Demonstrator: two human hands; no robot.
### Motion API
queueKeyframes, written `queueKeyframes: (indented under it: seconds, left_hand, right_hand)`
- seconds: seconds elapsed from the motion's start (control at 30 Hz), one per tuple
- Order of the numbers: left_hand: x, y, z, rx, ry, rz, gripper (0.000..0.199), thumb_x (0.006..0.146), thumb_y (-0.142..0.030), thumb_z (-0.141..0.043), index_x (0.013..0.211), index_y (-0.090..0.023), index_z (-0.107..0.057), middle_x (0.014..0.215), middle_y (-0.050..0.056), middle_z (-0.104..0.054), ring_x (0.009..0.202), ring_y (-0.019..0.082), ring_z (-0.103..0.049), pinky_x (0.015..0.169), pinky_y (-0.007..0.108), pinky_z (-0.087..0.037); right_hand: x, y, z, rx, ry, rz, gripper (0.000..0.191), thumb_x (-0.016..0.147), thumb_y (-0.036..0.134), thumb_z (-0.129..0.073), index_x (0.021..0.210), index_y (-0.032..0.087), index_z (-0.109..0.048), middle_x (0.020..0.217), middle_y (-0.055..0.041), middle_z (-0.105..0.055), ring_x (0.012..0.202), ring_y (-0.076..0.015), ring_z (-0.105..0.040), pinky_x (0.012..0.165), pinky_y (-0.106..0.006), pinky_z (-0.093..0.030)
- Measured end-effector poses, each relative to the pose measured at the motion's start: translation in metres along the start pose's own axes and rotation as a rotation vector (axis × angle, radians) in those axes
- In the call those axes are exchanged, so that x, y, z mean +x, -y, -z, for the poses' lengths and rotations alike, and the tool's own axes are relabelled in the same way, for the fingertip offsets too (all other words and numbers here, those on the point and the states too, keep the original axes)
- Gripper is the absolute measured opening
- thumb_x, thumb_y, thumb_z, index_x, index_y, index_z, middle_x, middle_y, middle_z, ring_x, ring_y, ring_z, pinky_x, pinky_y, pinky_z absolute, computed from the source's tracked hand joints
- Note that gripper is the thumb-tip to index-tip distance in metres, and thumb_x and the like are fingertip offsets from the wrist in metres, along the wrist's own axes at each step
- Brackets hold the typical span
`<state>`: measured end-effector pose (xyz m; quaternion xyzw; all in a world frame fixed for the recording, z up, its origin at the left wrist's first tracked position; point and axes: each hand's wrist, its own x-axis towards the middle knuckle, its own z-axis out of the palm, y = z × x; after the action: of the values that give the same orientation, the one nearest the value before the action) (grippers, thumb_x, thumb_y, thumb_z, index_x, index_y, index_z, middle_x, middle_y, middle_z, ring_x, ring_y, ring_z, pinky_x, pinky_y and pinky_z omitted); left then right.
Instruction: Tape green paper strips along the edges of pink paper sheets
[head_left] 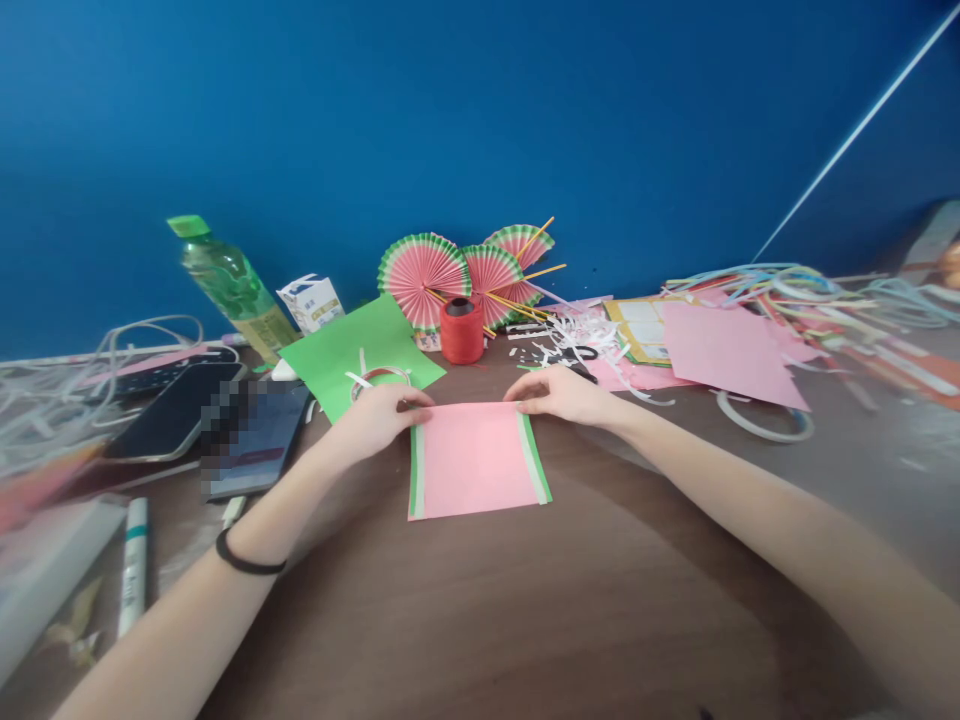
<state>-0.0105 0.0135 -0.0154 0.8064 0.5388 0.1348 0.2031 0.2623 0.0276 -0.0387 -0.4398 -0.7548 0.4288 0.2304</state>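
Note:
A pink paper sheet (476,460) with white and green strips along its left and right edges lies on the brown table (570,620). My left hand (381,418) pinches its far left corner between thumb and fingers. At the far right corner, my right hand (556,393) grips the same sheet, thumb and fingers closed on the edge. Just beyond the sheet stands a red thread spool (461,332). Pleated pink and green paper fans (424,278) on yellow sticks lean against the blue wall.
Green paper (337,362) with a tape roll (381,376) on it lies behind my left hand. Farther left are a green bottle (236,285), phones (259,435) and a marker (133,565). White scraps (581,335), black scissors and pink paper (731,352) lie beyond my right hand.

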Motion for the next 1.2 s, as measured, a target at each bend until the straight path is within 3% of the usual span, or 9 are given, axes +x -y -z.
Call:
queueKeyframes:
  seconds: [0.17,0.37,0.53,0.73,1.2]
  left_hand:
    - [0.000,0.002,-0.003,0.028,-0.002,-0.006,0.026,0.077,-0.028,-0.052,0.095,-0.019,-0.068,0.089,0.003,-0.070,0.077,0.017,-0.061,0.075,0.028,-0.047]
    - [0.000,0.003,-0.007,0.118,-0.039,-0.021,0.022,0.076,-0.024,-0.050,0.086,-0.018,-0.069,0.084,0.003,-0.069,0.074,0.017,-0.061,0.072,0.028,-0.047]
    - [0.000,-0.001,-0.009,0.258,-0.052,-0.078,0.027,0.077,-0.021,-0.046,0.087,-0.017,-0.070,0.090,0.006,-0.069,0.082,0.020,-0.062,0.076,0.031,-0.046]
    - [-0.004,-0.010,-0.011,0.405,-0.033,-0.099,0.029,0.078,-0.015,-0.040,0.086,-0.017,-0.068,0.092,0.007,-0.067,0.087,0.020,-0.061,0.078,0.031,-0.046]
    - [-0.007,-0.015,-0.022,0.689,-0.067,-0.162,0.025,0.078,-0.007,-0.036,0.085,-0.017,-0.058,0.089,0.007,-0.060,0.087,0.020,-0.057,0.072,0.030,-0.044]
  right_hand:
    - [0.000,0.002,-0.002,-0.101,-0.086,-0.007,0.018,0.072,0.012,-0.059,0.088,0.012,-0.067,0.084,-0.0056,-0.069,0.076,-0.0142,-0.063,0.074,-0.028,-0.049]
    - [-0.003,0.003,-0.005,-0.326,-0.138,0.092,0.015,0.076,0.012,-0.057,0.086,0.014,-0.068,0.085,-0.0044,-0.069,0.075,-0.0135,-0.062,0.072,-0.026,-0.047]
    - [-0.003,0.004,-0.006,-0.642,-0.100,0.228,0.018,0.080,0.009,-0.052,0.086,0.015,-0.069,0.087,-0.0062,-0.068,0.082,-0.0165,-0.060,0.077,-0.029,-0.042]
    - [-0.004,0.008,-0.009,-0.913,-0.031,0.260,0.023,0.083,0.008,-0.046,0.090,0.013,-0.067,0.087,-0.0087,-0.066,0.084,-0.0183,-0.058,0.075,-0.029,-0.039]
    - [-0.006,0.007,-0.013,-1.061,-0.009,0.309,0.020,0.083,0.007,-0.044,0.087,0.012,-0.062,0.083,-0.0080,-0.060,0.082,-0.0176,-0.051,0.073,-0.028,-0.035]
